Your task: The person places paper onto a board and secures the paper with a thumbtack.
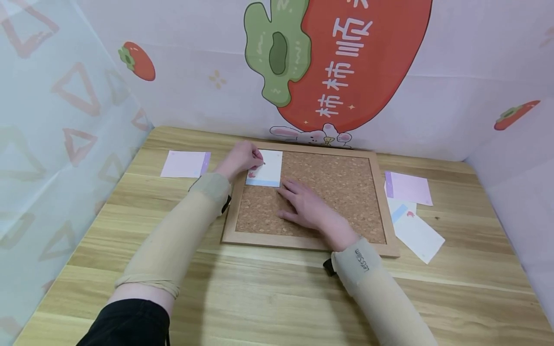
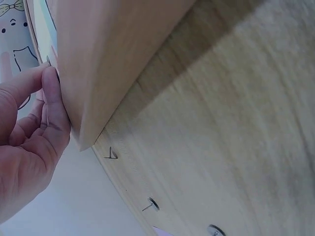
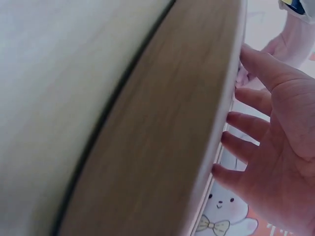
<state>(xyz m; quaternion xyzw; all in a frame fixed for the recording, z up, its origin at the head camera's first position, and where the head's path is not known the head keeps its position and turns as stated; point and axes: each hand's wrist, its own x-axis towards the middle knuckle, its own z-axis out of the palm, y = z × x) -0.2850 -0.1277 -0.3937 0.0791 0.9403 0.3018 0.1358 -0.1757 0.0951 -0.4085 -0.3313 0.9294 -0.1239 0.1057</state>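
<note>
A wood-framed corkboard point(image 1: 329, 202) lies on the table, with a white card point(image 1: 271, 168) with a blue edge strip at its upper left corner. Over that card, my left hand point(image 1: 243, 158) pinches a thumbtack point(image 2: 48, 60) between thumb and forefinger; only a thin metal edge of it shows in the left wrist view. My right hand point(image 1: 305, 204) rests its spread fingers on the cork, just below and right of the card. In the right wrist view those fingers point(image 3: 246, 125) are extended at the board's surface, holding nothing.
Several loose thumbtacks, one a tack with its pin up point(image 2: 111, 154), lie on the table left of the board. A purple card point(image 1: 183, 164) lies further left. Right of the board, another purple card point(image 1: 409, 187) overlaps white cards point(image 1: 420, 235). A printed backdrop point(image 1: 195, 96) stands behind the table.
</note>
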